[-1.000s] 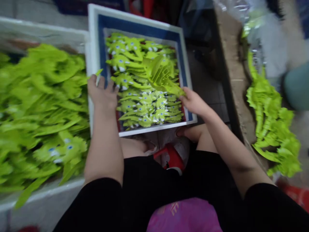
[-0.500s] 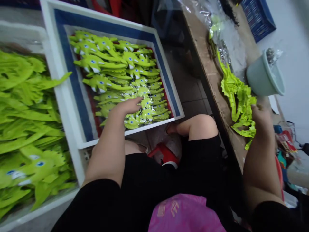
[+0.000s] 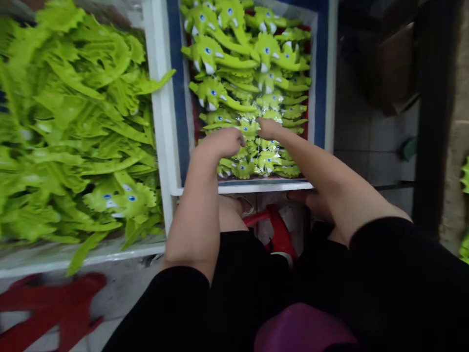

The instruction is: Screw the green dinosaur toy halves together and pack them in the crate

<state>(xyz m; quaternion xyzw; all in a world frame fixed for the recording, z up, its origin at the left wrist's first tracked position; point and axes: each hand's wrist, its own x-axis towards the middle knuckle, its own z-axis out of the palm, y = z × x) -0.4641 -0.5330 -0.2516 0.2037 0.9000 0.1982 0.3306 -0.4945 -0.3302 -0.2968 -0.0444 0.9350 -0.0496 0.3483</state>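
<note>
Rows of bright green dinosaur-head pieces with blue eyes and white horn tips lie in a white-rimmed crate in front of me. Shiny clear plastic shows over or among the nearer rows. My left hand is over the near rows with its fingers curled down; what they grip, if anything, is hidden. Just to its right, my right hand reaches in from the right, fingers closed and pointing left against the pieces. A green head with a blue eye shows between the two hands, and I cannot tell which hand touches it.
On the left, a second white container holds a heap of loose green pieces, some hanging over its rim. A red stool stands at lower left. At the right edge is a table side with more green pieces.
My right hand has left the green pieces on the right-hand table and come over the crate beside my left hand. My view has turned left; my left hand stays over the near rows.
</note>
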